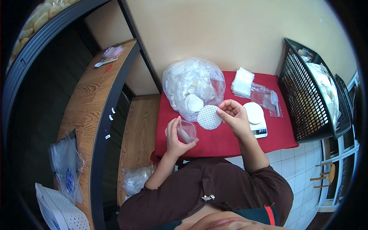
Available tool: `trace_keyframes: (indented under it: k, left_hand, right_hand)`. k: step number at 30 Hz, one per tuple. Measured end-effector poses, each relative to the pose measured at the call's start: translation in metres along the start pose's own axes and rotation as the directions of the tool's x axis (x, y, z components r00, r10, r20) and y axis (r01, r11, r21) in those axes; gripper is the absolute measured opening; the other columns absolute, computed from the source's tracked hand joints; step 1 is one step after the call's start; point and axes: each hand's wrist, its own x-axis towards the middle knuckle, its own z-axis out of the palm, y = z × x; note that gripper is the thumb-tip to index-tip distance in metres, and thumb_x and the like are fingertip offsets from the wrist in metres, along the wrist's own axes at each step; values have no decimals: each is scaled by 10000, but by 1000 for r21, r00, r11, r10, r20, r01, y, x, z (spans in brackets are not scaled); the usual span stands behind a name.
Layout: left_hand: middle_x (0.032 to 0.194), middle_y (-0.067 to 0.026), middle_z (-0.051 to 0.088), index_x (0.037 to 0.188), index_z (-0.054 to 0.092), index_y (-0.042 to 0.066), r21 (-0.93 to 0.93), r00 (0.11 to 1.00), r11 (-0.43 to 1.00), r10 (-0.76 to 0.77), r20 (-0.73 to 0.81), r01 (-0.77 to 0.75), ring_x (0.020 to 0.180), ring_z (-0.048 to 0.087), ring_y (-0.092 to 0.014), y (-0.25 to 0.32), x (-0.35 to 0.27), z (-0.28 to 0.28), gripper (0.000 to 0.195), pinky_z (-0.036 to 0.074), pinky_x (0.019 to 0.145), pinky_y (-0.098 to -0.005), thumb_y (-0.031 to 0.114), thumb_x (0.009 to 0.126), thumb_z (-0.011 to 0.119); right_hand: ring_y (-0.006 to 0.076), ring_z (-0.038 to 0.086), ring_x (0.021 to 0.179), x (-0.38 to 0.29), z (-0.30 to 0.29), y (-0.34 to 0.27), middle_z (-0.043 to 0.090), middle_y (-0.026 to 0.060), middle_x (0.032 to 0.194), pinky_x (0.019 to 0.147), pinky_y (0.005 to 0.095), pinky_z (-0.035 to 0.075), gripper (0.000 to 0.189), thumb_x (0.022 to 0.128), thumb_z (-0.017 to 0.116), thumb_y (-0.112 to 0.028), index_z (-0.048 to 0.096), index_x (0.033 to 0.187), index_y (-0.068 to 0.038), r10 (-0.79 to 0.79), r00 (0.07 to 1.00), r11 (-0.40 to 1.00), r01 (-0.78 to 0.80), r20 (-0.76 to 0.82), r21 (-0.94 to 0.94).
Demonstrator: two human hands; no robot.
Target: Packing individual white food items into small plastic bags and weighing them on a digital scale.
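Note:
My left hand (178,138) holds a small clear plastic pouch (187,130) with its mouth spread wide. Between the thumb and fingers of my right hand (232,116) is a round white wafer (209,117) with a waffle-like grid. The wafer is up and to the right of the pouch, apart from it. Behind both hands sits a large clear plastic bag (172,72), its mouth facing me, with many similar white discs (193,103) inside. A white digital kitchen scale (260,126) lies just right of my right hand.
A red cloth (221,143) covers the table. Flat clear bags (243,82) are stacked at the back, near a white scoop (274,99) on plastic. At right stands a black perforated crate (304,95). On the left, a wooden shelf (86,95) bears plastic bags (67,164) and a white basket (63,207).

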Motion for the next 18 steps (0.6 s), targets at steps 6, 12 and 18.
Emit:
trace_keyframes:
  k: [6, 12, 18]
  left_hand:
    - [1303, -173, 473, 1381, 403, 31, -24, 998, 998, 54, 17, -54, 1209, 464, -337, 10, 7, 3, 1044, 323, 1023, -472, 380, 526, 891]
    - [1288, -163, 479, 1373, 413, 41, 84, 999, 996, 34, 9, -34, 1193, 465, -321, 23, 11, -1, 1033, 304, 1013, -486, 406, 527, 882]
    - [1296, -161, 475, 1382, 405, 39, 196, 998, 979, 57, 1, -56, 1184, 471, -318, 21, 8, -4, 1050, 315, 1002, -480, 379, 514, 887]
  right_hand:
    - [37, 582, 811, -7, 5, -1, 624, -2, 910, 697, 178, 470, 155, 873, 696, -26, 603, 997, -16, -9, 1000, 1000, 9, 30, 9]
    - [34, 569, 738, -13, 20, 13, 631, 3, 864, 637, 186, 471, 149, 866, 705, -37, 614, 978, -2, -109, 993, 983, 102, -38, -155]
    - [164, 646, 715, -22, 47, 26, 676, 98, 857, 594, 270, 504, 173, 820, 731, -82, 646, 952, -8, -284, 953, 735, 287, 106, -614]
